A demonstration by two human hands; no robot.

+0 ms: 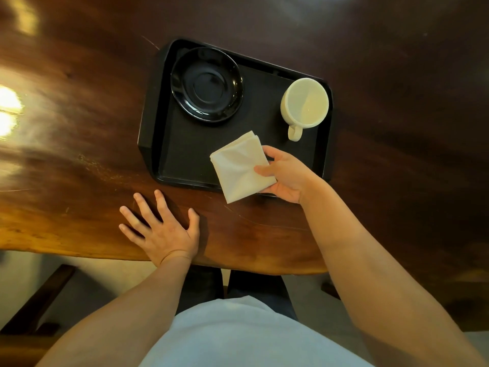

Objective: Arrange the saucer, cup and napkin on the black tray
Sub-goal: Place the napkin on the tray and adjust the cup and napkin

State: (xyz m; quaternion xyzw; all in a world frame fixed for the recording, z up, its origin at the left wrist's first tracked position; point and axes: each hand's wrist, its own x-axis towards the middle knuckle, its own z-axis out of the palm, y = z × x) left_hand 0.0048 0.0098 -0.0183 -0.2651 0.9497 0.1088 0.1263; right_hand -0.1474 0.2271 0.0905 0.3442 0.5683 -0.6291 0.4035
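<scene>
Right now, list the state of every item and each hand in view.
black tray: flat on the wooden table
saucer: on the tray, bare
cup: upright on the tray, apparently empty
napkin: folded, pinched by the right hand
left hand: open, fingers spread over the table

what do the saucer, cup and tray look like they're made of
Saucer: probably glazed ceramic, glossy black, with sharp highlights along its rim. Cup: likely ceramic too, cream, with a smooth soft sheen. Tray: looks like moulded plastic, matte black, with a faintly grainy floor that barely reflects light.
</scene>
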